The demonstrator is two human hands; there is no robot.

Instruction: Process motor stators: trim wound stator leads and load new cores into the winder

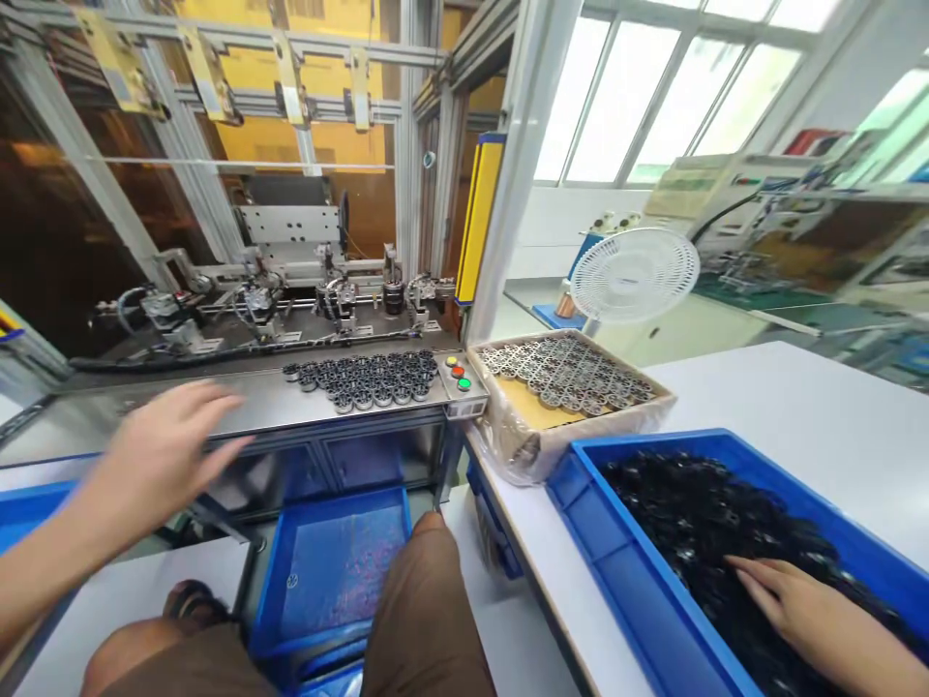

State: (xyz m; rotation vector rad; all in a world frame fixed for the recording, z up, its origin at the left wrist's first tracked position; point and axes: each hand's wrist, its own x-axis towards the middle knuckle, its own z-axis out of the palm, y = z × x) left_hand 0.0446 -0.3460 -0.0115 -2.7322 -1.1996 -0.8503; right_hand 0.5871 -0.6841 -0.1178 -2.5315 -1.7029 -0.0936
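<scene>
My left hand [170, 440], slightly smeared by motion, hangs over the front left of the machine's metal ledge [254, 402] with fingers apart and nothing in them. To its right on that ledge, several round metal-and-black slotted parts [363, 379] sit in packed rows. My right hand [791, 600] reaches into a blue bin [616, 571] on the right, touching a heap of small glossy black plastic parts [697, 513]. Its fingertips are partly lost among them, so whether it grips one does not show.
A plastic-lined carton [523, 445] of metal rings [566, 368] stands beside the button box [463, 382]. Behind it is a white fan [631, 276]. Machine fixtures [338, 300] line the back of the ledge. Below, a blue tray [326, 561] lies near my knees.
</scene>
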